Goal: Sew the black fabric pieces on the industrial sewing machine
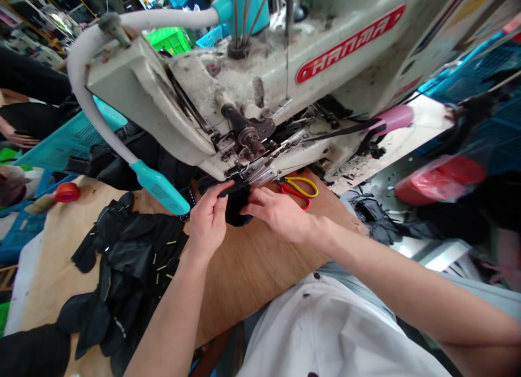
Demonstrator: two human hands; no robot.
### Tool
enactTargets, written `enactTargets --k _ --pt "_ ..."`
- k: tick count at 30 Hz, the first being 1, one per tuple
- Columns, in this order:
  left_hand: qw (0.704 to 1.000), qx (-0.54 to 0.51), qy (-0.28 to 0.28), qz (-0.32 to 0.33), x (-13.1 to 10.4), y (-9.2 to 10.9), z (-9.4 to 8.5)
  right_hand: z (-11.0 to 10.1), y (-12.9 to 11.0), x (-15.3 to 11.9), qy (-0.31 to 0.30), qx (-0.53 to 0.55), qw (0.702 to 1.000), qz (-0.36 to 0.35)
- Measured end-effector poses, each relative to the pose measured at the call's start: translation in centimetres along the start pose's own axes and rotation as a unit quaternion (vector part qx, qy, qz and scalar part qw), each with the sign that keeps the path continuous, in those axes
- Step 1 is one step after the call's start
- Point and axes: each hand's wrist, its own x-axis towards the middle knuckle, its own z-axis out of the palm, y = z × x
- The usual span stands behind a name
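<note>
A small black fabric piece (237, 206) sits at the needle end of a white sewing machine (325, 46) with a red label. My left hand (209, 219) pinches its left edge between thumb and fingers. On the other side my right hand (277, 211) has its fingers closed on the right edge of the same piece. Part of the fabric is hidden under the machine's foot. Scissors with yellow and red handles (301, 187) lie just behind my right hand.
Black fabric pieces (130, 257) are heaped on the wooden table (252, 274) at left. A turquoise lamp (160, 188) hangs near my left hand. A red tape roll (67, 192) lies far left. Another person's hand (16, 130) shows at the left edge.
</note>
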Motion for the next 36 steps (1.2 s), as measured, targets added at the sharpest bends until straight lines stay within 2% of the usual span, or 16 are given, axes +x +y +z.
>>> enactTargets --k 3,8,12,15,17,20,24,26,31,33,36 --pt "1.0 0.003 -0.013 -0.003 0.7 0.4 -0.3 0.0 0.4 0.1 -0.011 -0.022 1.0 -0.007" --pt "0.999 0.028 -0.024 -0.001 1.2 0.2 -0.7 -0.6 1.4 0.5 -0.019 0.003 0.999 -0.027" --pt "0.999 0.018 -0.03 0.004 1.3 0.0 -0.8 -1.2 2.1 1.0 -0.036 -0.031 0.997 -0.067" --pt "0.999 0.007 -0.033 -0.002 1.2 -0.1 -0.8 -1.3 2.2 1.0 -0.035 0.013 0.996 -0.086" --pt "0.999 0.003 -0.033 -0.008 1.2 -0.2 -0.8 -1.0 1.8 0.9 -0.03 0.068 0.996 -0.05" --pt "1.0 -0.006 -0.027 -0.013 1.1 -0.2 -0.6 -0.2 0.5 0.9 -0.014 0.095 0.993 0.066" --pt "1.0 0.006 -0.022 -0.014 1.1 0.1 -0.5 1.0 -1.5 1.9 0.01 0.03 0.966 0.257" --pt "0.999 0.015 -0.026 -0.015 1.0 0.2 -0.5 1.4 -2.0 2.7 0.025 -0.005 0.95 0.311" --pt "0.998 0.004 -0.057 0.017 0.6 0.0 -0.8 2.3 -2.1 4.1 0.112 -0.004 0.935 0.336" --pt "0.994 0.019 -0.073 0.073 0.6 0.1 -0.9 2.5 -2.0 4.1 0.152 0.022 0.926 0.345" --pt "0.973 0.105 -0.105 0.176 0.5 0.5 -0.9 2.8 -2.1 3.5 0.214 0.088 0.903 0.362"
